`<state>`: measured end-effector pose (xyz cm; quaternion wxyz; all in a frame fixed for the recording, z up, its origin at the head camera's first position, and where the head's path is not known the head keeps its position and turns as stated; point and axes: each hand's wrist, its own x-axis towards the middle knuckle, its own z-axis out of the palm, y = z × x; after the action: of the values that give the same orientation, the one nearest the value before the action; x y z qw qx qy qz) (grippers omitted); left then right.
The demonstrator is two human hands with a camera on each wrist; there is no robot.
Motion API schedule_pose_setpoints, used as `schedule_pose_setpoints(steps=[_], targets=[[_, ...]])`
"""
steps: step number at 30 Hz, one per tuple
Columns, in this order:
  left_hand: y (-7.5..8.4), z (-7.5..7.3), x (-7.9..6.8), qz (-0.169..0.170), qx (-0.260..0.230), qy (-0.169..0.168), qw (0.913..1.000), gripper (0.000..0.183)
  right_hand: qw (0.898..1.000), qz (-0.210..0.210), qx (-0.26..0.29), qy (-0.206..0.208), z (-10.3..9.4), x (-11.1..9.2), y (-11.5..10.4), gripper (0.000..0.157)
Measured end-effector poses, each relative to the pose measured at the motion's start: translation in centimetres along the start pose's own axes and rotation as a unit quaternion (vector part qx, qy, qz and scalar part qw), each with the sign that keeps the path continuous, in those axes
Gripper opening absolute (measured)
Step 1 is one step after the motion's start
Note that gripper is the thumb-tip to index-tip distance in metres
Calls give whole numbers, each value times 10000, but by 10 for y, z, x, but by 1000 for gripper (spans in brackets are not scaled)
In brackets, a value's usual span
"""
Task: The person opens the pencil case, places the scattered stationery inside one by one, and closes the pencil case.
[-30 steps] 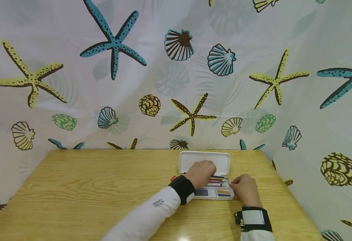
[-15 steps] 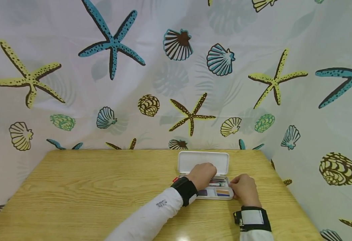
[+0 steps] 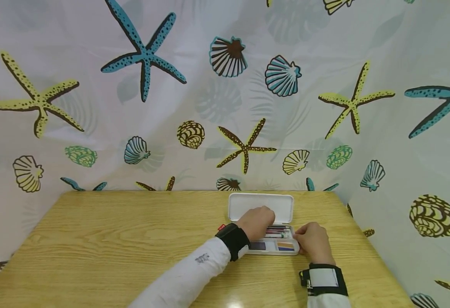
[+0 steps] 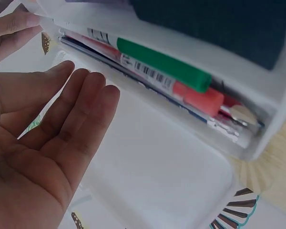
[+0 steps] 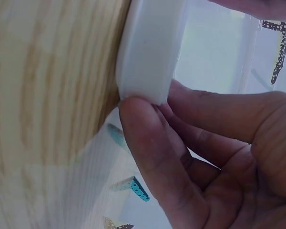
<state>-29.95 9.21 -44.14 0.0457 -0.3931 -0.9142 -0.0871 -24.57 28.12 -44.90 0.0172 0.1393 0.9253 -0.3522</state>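
An open white pencil case [image 3: 271, 245] lies on the table, its lid [image 3: 284, 205] tilted back. My left hand [image 3: 256, 223] is over its rear compartment; in the left wrist view its fingers are slightly bent, thumb close to the fingertips, with nothing seen between them. That compartment holds a green-capped pen [image 4: 164, 64], a red-capped pen [image 4: 198, 98] and a dark pencil [image 4: 148, 85]. My right hand [image 3: 315, 242] pinches the case's right end between thumb and fingers, also seen in the right wrist view. The left part of the case is hidden by the left hand.
The front tray of the case holds a dark purplish block [image 3: 257, 246] and an orange-and-blue eraser [image 3: 285, 247]. A red tag [image 3: 222, 227] shows left of the case. Behind the wooden table [image 3: 132, 248] hangs a patterned curtain [image 3: 171, 102].
My left hand shifted slightly right over the case, then back left. The slim pencils beside it look slightly rearranged. My right hand keeps its hold on the case's end.
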Motion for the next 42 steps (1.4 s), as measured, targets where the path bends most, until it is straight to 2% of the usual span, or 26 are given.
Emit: schedule_pose_setpoints(steps=[3, 9, 15, 19, 23, 27, 30, 33, 37, 40, 42], targets=[[-5, -5, -3, -83, -233, -25, 9997, 11, 10000, 32, 22, 1, 1, -1, 0, 15], [-25, -29, -13, -326, -691, 121, 9970, 21, 10000, -23, -17, 27, 1, 0, 1, 15], [-48, -51, -23, -535, -908, 599, 9926, 21, 9998, -164, -49, 62, 1, 0, 1, 14], [-64, -54, -32, -745, -1059, 1049, 9860, 25, 9999, -136, -24, 63, 1, -1, 1, 14], [-76, -49, -40, -1074, -1224, 1258, 9786, 34, 10000, -61, -5, 47, 2, -1, 0, 15], [-82, -46, -46, -1303, -2004, 1075, 9650, 46, 10000, -23, -5, 33, 2, -1, 0, 16], [-84, -45, -50, -1376, -2805, 693, 9474, 52, 10000, 2, 4, -2, 2, -1, 0, 16], [-83, -45, -53, -1365, -3220, 416, 9359, 52, 10000, 23, 19, -33, 1, -2, -1, 16], [-81, -49, -57, -1229, -3280, 422, 9357, 48, 10000, 17, 22, -19, 1, -1, -1, 17], [-77, -51, -60, -1098, -3163, 441, 9412, 45, 10000, 13, 4, 5, 1, 0, 0, 17], [-74, -51, -62, -995, -2959, 426, 9491, 42, 10000, 31, -10, 6, 1, 0, 0, 17]])
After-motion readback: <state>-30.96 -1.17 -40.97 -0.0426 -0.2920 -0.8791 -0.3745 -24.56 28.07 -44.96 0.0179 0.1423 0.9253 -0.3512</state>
